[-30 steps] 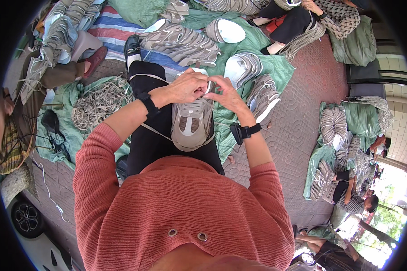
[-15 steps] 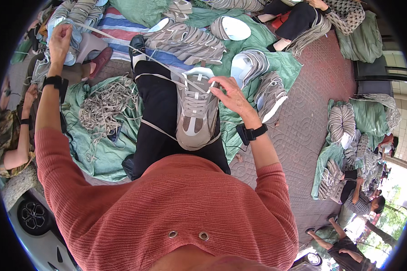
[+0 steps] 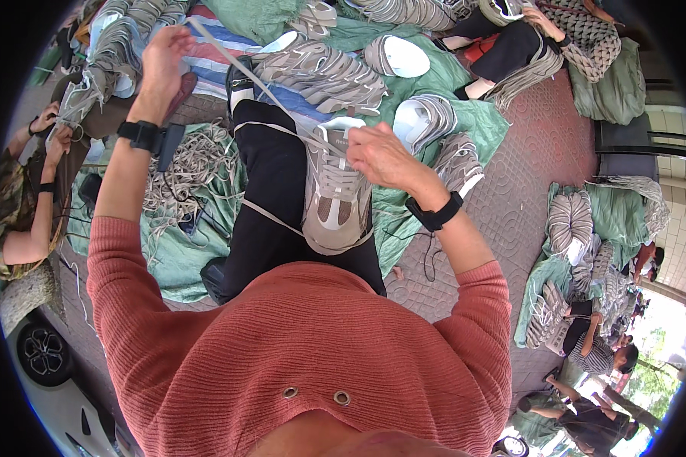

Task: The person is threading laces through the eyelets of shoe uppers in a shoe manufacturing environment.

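Observation:
A grey-beige sneaker upper (image 3: 331,221) with a white lining lies across my thighs, toe towards me, its tongue away from me. Grey laces (image 3: 339,171) cross its front. At its right eyelet row my right hand (image 3: 381,154) is closed in a pinch; what the fingertips hold is hidden. A long shoelace (image 3: 240,65) runs from the shoe up to the far left. My left hand (image 3: 165,68) is raised beside that lace's far end, its fingers bent and blurred. Whether they grip the lace cannot be told. Another strand loops around my left thigh.
A heap of loose laces (image 3: 198,164) lies on green sheeting (image 3: 179,270) to my left. Stacked shoe uppers (image 3: 324,76) lie ahead, more white-lined ones (image 3: 423,122) at right. Co-workers sit close by: a person's hands (image 3: 56,137) at left, another person's hand (image 3: 545,23) at far right.
My left hand has come right, towards the middle, and the stretched lace now points more steeply away. My right hand has gone from gripping the shoe's edge to a curled pinch at the eyelets.

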Motion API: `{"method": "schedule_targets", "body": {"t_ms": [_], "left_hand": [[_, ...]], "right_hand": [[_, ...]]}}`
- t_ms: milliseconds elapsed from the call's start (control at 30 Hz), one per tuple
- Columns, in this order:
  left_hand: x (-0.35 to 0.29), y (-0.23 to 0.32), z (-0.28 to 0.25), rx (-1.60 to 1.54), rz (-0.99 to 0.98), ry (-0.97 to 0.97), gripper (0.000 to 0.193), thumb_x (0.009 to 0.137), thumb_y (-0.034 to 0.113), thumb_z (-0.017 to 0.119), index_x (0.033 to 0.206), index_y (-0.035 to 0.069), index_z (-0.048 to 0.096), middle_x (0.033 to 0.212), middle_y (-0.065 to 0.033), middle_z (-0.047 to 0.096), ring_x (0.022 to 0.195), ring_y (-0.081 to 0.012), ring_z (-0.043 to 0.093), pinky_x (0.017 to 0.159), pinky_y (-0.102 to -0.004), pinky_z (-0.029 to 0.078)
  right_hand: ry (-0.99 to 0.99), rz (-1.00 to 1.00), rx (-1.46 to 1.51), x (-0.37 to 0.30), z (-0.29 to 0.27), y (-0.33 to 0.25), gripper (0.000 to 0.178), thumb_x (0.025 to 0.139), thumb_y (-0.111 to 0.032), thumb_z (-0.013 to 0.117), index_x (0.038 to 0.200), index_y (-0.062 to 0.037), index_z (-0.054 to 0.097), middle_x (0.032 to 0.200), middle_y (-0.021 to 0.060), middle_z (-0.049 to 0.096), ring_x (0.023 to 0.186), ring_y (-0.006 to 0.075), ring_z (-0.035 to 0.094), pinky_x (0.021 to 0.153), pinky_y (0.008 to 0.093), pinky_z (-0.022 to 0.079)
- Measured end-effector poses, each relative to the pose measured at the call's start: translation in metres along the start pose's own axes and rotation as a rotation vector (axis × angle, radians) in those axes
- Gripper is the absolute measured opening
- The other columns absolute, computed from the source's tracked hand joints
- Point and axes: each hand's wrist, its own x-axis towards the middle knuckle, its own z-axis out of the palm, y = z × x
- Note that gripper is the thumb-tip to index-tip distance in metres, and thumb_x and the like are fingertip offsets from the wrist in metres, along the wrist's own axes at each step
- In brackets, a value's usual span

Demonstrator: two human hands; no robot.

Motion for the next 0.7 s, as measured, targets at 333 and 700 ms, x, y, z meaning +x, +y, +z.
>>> {"method": "schedule_targets", "body": {"t_ms": [333, 700], "left_hand": [[0.001, -0.009, 0.053, -0.401, -0.340, -0.039, 0.012, 0.082, 0.009, 0.040, 0.071, 0.005, 0.040, 0.088, -0.0173, 0.058, 0.103, -0.0333, 0.055, 0.094, -0.0428, 0.042], [0.107, 0.015, -0.056, -0.216, -0.104, 0.277, 0.015, 0.080, -0.004, 0.032, 0.069, -0.002, 0.041, 0.064, -0.0141, 0.044, 0.064, -0.0244, 0.047, 0.080, -0.0479, 0.048]], "right_hand": [[0.279, 0.156, 0.529, -0.023, 0.016, 0.001, 0.012, 0.071, 0.002, 0.064, 0.079, -0.0030, 0.057, 0.077, 0.0042, 0.053, 0.069, 0.0163, 0.055, 0.061, 0.0276, 0.044], [0.885, 0.326, 0.227, -0.031, 0.100, -0.018, 0.017, 0.069, 0.003, 0.062, 0.080, -0.0028, 0.050, 0.068, 0.0093, 0.052, 0.057, 0.0245, 0.052, 0.054, 0.0341, 0.043]]}}
